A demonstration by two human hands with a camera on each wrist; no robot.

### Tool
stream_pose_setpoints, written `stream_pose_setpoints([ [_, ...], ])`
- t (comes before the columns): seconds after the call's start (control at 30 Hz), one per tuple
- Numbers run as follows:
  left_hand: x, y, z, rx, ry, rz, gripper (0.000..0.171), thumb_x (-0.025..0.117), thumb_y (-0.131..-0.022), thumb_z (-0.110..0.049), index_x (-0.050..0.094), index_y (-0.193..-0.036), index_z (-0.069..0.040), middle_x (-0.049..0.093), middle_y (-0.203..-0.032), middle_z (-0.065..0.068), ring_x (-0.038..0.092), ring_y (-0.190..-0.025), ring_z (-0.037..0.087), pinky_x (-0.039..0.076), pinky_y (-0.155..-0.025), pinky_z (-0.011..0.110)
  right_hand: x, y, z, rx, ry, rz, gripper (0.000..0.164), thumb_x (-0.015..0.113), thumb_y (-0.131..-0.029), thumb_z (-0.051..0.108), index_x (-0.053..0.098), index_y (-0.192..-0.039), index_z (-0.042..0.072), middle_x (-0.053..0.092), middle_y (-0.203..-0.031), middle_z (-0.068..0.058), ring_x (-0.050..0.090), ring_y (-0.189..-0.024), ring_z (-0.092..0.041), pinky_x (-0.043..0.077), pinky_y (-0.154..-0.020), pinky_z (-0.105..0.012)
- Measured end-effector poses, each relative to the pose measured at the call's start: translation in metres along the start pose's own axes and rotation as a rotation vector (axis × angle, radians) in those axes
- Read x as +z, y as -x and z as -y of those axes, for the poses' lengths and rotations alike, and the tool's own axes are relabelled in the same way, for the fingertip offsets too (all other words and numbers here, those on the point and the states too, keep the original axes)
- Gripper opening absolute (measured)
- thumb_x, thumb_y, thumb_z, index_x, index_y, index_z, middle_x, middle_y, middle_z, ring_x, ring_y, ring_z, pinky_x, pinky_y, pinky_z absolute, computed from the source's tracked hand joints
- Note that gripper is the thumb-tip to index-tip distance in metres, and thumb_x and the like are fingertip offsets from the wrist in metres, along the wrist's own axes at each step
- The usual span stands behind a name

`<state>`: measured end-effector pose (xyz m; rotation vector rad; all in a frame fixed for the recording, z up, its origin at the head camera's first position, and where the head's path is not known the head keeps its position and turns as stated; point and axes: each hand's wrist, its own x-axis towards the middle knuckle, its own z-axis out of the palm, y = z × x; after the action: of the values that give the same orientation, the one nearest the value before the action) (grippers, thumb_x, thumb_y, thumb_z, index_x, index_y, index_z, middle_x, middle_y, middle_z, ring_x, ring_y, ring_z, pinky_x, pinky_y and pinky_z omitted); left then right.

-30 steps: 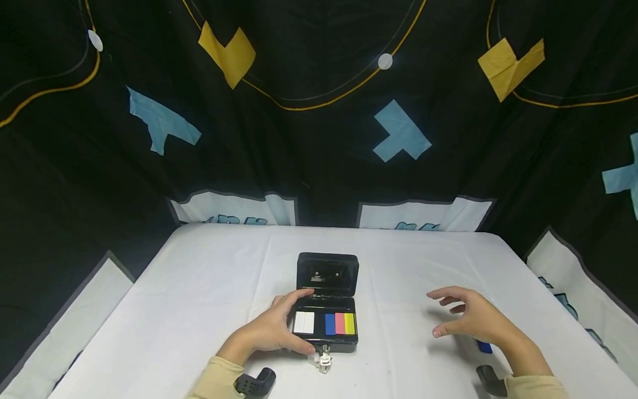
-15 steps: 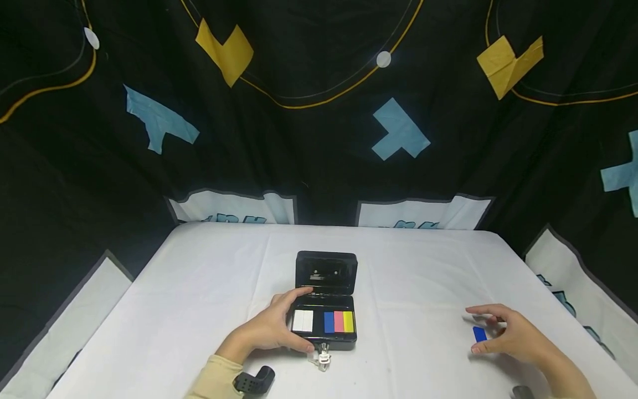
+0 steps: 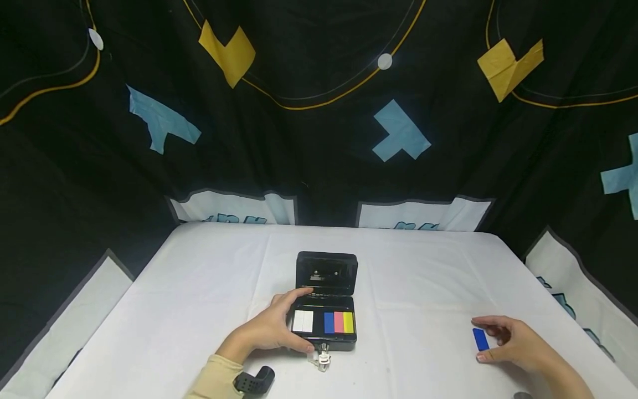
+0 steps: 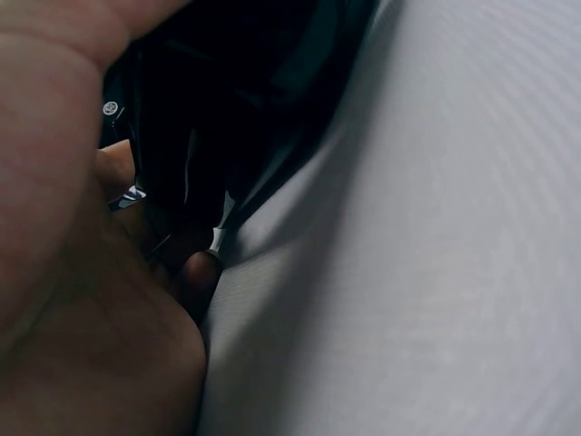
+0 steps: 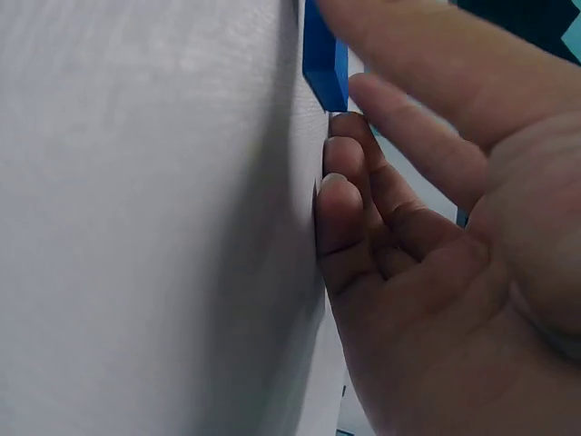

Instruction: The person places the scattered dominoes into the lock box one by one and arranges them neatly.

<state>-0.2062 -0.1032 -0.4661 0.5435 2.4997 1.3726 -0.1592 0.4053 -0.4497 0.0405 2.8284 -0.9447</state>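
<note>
In the head view, a black hinged metal box (image 3: 324,343) stands with its lid (image 3: 326,274) raised. White (image 3: 302,321), blue, pink and yellow blocks (image 3: 348,322) lie inside it in rows. My left hand (image 3: 271,330) grips the box's left side, with its thumb at the front and its index finger by the hinge. Keys (image 3: 323,360) hang at the box's front. On the right, my right hand (image 3: 520,349) pinches a loose blue block (image 3: 480,339) between thumb and index finger, low over the cloth. The right wrist view shows the block's end beside the fingers, partly covered.
A white cloth covers the table (image 3: 408,277). Behind it hangs a black curtain (image 3: 309,160) with yellow and light blue shapes. A dark wrist device (image 3: 255,381) sits on my left wrist.
My right hand has moved right and towards me, closing round the loose blue block, which now shows more fully. My left hand and the box have stayed in place.
</note>
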Motion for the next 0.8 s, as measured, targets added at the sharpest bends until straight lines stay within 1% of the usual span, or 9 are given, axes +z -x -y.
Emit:
stream_pose_setpoints([
  [0.13, 0.0008, -0.0002, -0.001, 0.003, -0.001, 0.004, 0.116, 0.099, -0.054, -0.038, 0.039, -0.153, -0.031, 0.039, -0.143, 0.015, 0.038, -0.131, 0.033, 0.031, -0.105, 0.069, 0.0012, 0.001, -0.0008, 0.028, 0.022, -0.016, 0.075, 0.093, -0.068, 0.036, 0.066, -0.126, -0.002, 0.063, -0.121, -0.02, 0.057, -0.102, -0.028, 0.053, -0.092, -0.048],
  [0.23, 0.0012, -0.0004, -0.0018, 0.0, 0.002, -0.002, 0.116, 0.099, -0.054, -0.036, 0.039, -0.153, -0.032, 0.038, -0.143, 0.015, 0.039, -0.13, 0.034, 0.031, -0.105, 0.07, 0.0011, 0.0007, 0.0003, 0.032, 0.035, -0.023, 0.069, 0.091, -0.069, 0.036, 0.069, -0.123, 0.0, 0.063, -0.121, -0.023, 0.06, -0.104, -0.032, 0.05, -0.093, -0.055],
  [0.33, 0.0015, -0.0008, -0.0025, 0.0, 0.004, -0.004, 0.116, 0.099, -0.054, -0.036, 0.039, -0.153, -0.032, 0.038, -0.143, 0.015, 0.039, -0.13, 0.035, 0.03, -0.104, 0.071, 0.001, 0.0001, 0.0014, 0.04, 0.037, -0.026, 0.066, 0.091, -0.071, 0.035, 0.07, -0.122, 0.0, 0.063, -0.122, -0.025, 0.06, -0.106, -0.036, 0.049, -0.094, -0.058],
  [0.47, 0.0012, -0.0009, -0.0021, 0.003, 0.002, -0.002, 0.116, 0.099, -0.054, -0.036, 0.039, -0.153, -0.032, 0.038, -0.144, 0.015, 0.038, -0.131, 0.033, 0.03, -0.105, 0.07, 0.0022, -0.0004, 0.0016, 0.058, 0.036, -0.025, 0.065, 0.091, -0.07, 0.035, 0.07, -0.121, 0.0, 0.063, -0.121, -0.026, 0.06, -0.106, -0.037, 0.048, -0.095, -0.059],
  [0.57, 0.0009, -0.0008, -0.0015, 0.004, 0.001, -0.002, 0.116, 0.099, -0.055, -0.036, 0.039, -0.153, -0.032, 0.038, -0.145, 0.015, 0.038, -0.131, 0.033, 0.031, -0.105, 0.069, 0.003, 0.0001, 0.001, 0.066, 0.043, -0.026, 0.065, 0.091, -0.07, 0.036, 0.07, -0.122, 0.002, 0.064, -0.119, -0.023, 0.06, -0.102, -0.032, 0.048, -0.095, -0.058],
  [0.7, 0.0001, -0.0004, -0.0015, 0.006, 0.005, -0.002, 0.115, 0.099, -0.055, -0.036, 0.039, -0.153, -0.031, 0.038, -0.145, 0.015, 0.038, -0.131, 0.033, 0.03, -0.106, 0.069, 0.0035, 0.0004, 0.0014, 0.052, 0.053, -0.028, 0.065, 0.091, -0.07, 0.037, 0.07, -0.121, 0.003, 0.066, -0.116, -0.017, 0.059, -0.099, -0.026, 0.05, -0.094, -0.055],
  [0.8, 0.0004, -0.0002, -0.0018, 0.004, 0.005, -0.003, 0.115, 0.099, -0.054, -0.036, 0.039, -0.153, -0.031, 0.038, -0.144, 0.015, 0.038, -0.131, 0.034, 0.03, -0.105, 0.07, 0.0035, 0.001, 0.0026, 0.04, 0.057, -0.021, 0.065, 0.091, -0.071, 0.037, 0.07, -0.121, 0.002, 0.066, -0.114, -0.014, 0.059, -0.098, -0.025, 0.051, -0.094, -0.054],
])
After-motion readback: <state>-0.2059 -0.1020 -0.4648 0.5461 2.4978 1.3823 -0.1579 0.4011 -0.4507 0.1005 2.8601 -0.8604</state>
